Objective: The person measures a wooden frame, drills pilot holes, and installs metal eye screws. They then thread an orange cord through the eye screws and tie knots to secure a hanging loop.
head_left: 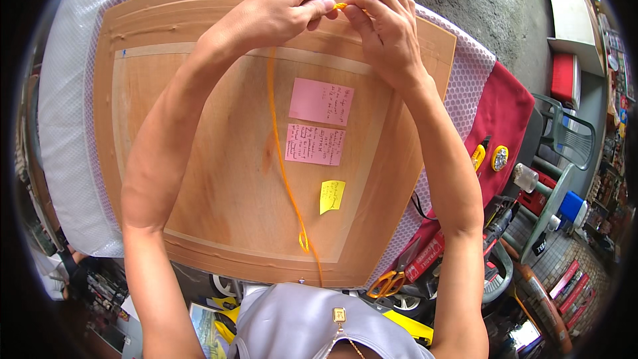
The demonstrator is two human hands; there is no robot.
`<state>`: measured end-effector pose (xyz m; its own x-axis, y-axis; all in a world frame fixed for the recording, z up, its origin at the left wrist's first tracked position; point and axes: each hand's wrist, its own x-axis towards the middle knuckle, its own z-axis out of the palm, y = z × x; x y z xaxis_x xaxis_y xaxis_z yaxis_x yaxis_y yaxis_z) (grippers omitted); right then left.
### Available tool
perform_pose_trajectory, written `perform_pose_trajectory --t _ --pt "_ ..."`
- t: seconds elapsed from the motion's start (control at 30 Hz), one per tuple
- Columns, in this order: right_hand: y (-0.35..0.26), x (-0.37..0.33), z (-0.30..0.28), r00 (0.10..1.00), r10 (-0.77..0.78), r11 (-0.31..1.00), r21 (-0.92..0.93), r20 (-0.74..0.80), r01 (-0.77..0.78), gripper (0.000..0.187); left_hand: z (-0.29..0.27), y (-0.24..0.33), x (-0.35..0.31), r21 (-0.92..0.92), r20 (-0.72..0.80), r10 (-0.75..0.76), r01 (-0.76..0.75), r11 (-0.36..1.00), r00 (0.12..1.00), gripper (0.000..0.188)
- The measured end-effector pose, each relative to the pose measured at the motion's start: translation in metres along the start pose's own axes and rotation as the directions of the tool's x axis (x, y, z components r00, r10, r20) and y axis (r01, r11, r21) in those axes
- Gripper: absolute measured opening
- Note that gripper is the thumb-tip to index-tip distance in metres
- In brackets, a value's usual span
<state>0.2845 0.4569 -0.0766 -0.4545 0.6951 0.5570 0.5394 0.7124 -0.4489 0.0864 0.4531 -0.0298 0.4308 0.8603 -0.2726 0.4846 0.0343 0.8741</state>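
A flat wooden panel point(212, 119), possibly the back of a frame, lies before me with brown tape along its borders. At its far edge, my left hand point(289, 10) pinches a short twisted bit of orange-yellow cord between thumb and fingers. Close beside it, my right hand point(389, 30) grips the same bit from the other side. A length of orange cord point(282, 163) runs down the panel from below my left wrist, with a small loop near the close edge. Two pink paper notes point(321, 101) and a yellow sticky note point(331, 197) are on the wood.
Bubble wrap point(73, 126) spreads under the panel. On a red cloth point(508, 103) at the right lie a yellow cutter point(478, 156) and a round yellow container point(500, 157). Orange-handled scissors point(387, 284) rest near my right elbow. A green chair point(581, 136) stands beyond.
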Motion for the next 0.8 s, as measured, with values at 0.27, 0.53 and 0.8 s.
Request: perform_pose_trajectory --t 0.27,0.53,0.8 --pt "0.009 -0.003 -0.007 0.982 0.154 0.981 0.101 0.105 -0.165 0.016 0.013 -0.008 0.009 0.13 -0.227 0.197 -0.171 0.977 0.954 0.013" --pt "0.02 -0.001 -0.005 0.962 0.198 0.962 0.152 0.19 -0.228 0.02 0.024 -0.011 0.013 0.192 -0.297 0.266 -0.216 0.957 0.917 0.012" --pt "0.0 0.003 0.001 0.955 0.296 0.93 0.238 -0.036 -0.279 0.014 0.024 -0.019 0.011 0.041 -0.293 0.223 -0.22 0.975 0.93 0.012"
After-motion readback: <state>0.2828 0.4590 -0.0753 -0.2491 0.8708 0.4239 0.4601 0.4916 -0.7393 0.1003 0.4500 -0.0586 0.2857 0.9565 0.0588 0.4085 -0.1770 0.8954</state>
